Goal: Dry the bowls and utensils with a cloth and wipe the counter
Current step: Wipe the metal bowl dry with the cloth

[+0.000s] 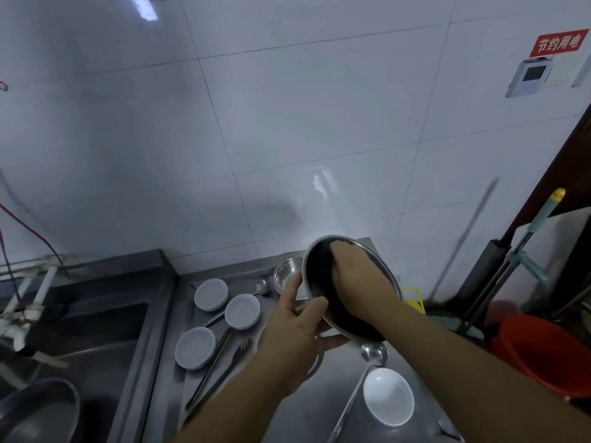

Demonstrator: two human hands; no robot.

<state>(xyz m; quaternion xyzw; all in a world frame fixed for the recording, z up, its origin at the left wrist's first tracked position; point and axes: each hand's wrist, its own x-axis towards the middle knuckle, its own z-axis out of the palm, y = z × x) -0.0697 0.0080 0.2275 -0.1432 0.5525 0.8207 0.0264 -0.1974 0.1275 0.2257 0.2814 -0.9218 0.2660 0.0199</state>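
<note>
Overhead, left hand (299, 327) grips rim of tilted round steel bowl (353, 287), thumb inside, fingers curled beneath; right hand (358, 276) presses dark cloth (323, 276) into bowl's hollow, fingers together, above steel counter (287, 417).

Both hands raised above counter (287, 420); left hand (297, 327) grips rim of steel bowl (351, 289), right hand (355, 276) inside it. Left of left hand: three upturned white dishes (211, 294), tongs (220, 375) and long utensils crowd the surface. Below right hand: ladle (372, 351) and white bowl (388, 396). Bare steel strip runs under the forearms. Small steel bowl (286, 276) sits behind the held bowl, near wall. Right of right hand: counter edge, then orange bucket (540, 353) and mop handles (499, 279).
</note>
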